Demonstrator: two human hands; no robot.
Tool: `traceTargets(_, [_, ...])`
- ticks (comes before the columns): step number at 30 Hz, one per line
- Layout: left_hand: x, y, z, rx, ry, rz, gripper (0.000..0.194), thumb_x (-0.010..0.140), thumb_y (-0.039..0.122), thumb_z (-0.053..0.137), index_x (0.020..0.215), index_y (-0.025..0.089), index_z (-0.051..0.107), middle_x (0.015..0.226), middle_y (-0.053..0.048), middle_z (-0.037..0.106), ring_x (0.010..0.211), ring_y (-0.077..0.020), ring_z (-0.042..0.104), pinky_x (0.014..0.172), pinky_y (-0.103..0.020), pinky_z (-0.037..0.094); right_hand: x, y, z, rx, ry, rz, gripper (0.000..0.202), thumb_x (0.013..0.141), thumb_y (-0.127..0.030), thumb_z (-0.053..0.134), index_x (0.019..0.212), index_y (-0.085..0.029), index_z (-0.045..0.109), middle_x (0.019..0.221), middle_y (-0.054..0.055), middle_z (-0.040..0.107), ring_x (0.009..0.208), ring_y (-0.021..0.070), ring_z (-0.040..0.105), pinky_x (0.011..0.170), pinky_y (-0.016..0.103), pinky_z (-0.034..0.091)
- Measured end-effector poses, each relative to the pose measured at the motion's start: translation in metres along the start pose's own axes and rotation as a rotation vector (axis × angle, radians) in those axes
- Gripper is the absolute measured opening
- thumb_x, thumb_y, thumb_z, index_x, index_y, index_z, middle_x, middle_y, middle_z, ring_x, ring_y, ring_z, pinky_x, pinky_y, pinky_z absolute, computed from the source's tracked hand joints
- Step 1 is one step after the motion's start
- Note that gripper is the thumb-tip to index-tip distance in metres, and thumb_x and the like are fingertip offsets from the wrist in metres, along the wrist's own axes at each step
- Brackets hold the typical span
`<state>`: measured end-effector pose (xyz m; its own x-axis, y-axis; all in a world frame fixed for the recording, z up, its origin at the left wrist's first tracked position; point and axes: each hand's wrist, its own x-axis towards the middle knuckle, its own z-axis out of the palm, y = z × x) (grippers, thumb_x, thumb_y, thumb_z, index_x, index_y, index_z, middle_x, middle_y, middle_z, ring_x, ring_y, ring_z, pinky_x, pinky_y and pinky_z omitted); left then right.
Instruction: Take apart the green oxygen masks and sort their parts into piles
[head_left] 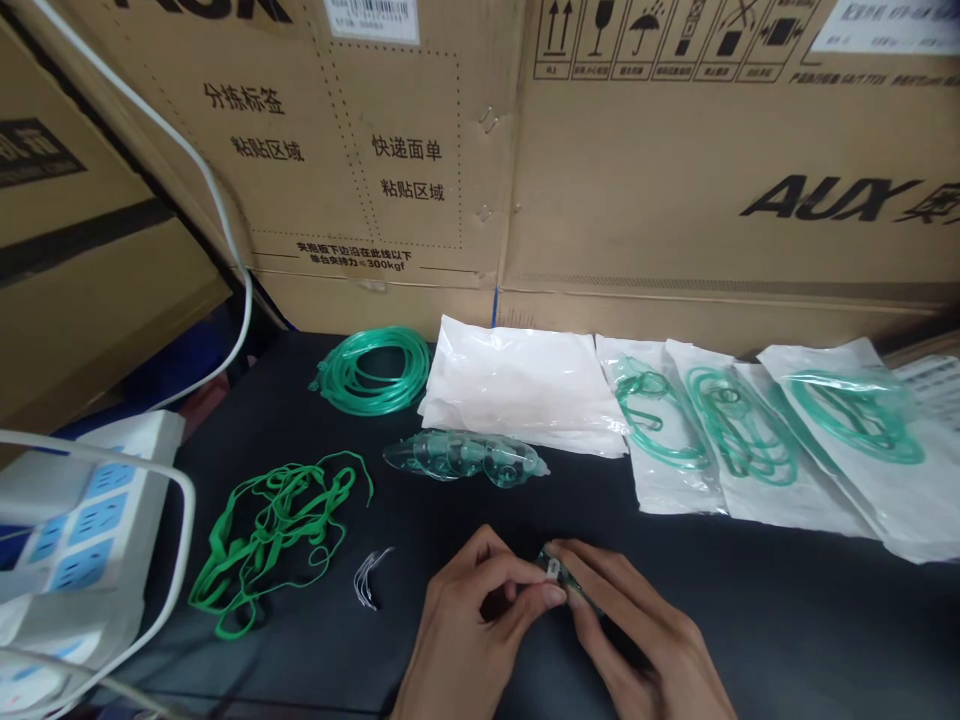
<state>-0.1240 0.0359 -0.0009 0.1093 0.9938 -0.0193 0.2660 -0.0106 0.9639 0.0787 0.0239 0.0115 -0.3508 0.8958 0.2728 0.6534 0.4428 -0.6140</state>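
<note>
Close together at the front centre, my left hand (480,620) and my right hand (637,630) work on one small item. My right hand is closed on a clear green oxygen mask (574,582), mostly hidden by the fingers. The thumb and forefinger of my left hand pinch at a small pale metal-looking strip (553,568) against the mask's edge. To the left lie several thin silvery strips (365,580) and a tangle of green elastic straps (281,525). Behind the hands, a row of nested clear green masks (465,457) rests on its side on the black table (405,650).
A coil of green tubing (375,370) sits at the back, beside stacked white pouches (521,385). Bagged green tubing (855,415) lines the right. A white power strip (112,520) with cables stands at left. Large cardboard boxes (637,180) wall off the back.
</note>
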Motion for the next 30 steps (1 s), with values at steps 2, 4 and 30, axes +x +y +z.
traceTargets(2, [0.0,0.0,0.001,-0.008,-0.014,0.01,0.012,0.096,0.031,0.079,0.087,0.025,0.084,0.08,0.001,0.058,0.068,-0.0119,0.055,0.065,-0.022,0.045,-0.002,0.001,0.001,-0.02,0.002,0.005,0.042,0.104,-0.016,0.06,0.144,-0.026,0.07,0.137,0.009,0.075,0.127,0.0216,0.073,0.105,0.025,0.06])
traceTargets(4, [0.0,-0.001,0.001,-0.007,-0.023,0.017,0.012,0.097,0.031,0.078,0.089,0.025,0.084,0.08,0.0,0.058,0.069,-0.0121,0.056,0.065,-0.022,0.046,-0.003,0.0,0.003,-0.031,0.014,0.034,0.04,0.105,-0.018,0.06,0.143,-0.026,0.07,0.136,0.01,0.075,0.124,0.0221,0.074,0.103,0.026,0.061])
traceTargets(30, [0.014,0.004,-0.044,0.321,-0.305,0.381,0.043,0.095,0.027,0.084,0.134,0.036,0.068,0.126,0.008,0.078,0.112,-0.0184,0.068,0.102,-0.035,0.047,-0.003,-0.013,-0.005,0.261,-0.11,0.294,0.031,0.1,-0.036,0.071,0.13,-0.035,0.065,0.123,-0.001,0.078,0.111,0.0148,0.078,0.092,0.013,0.058])
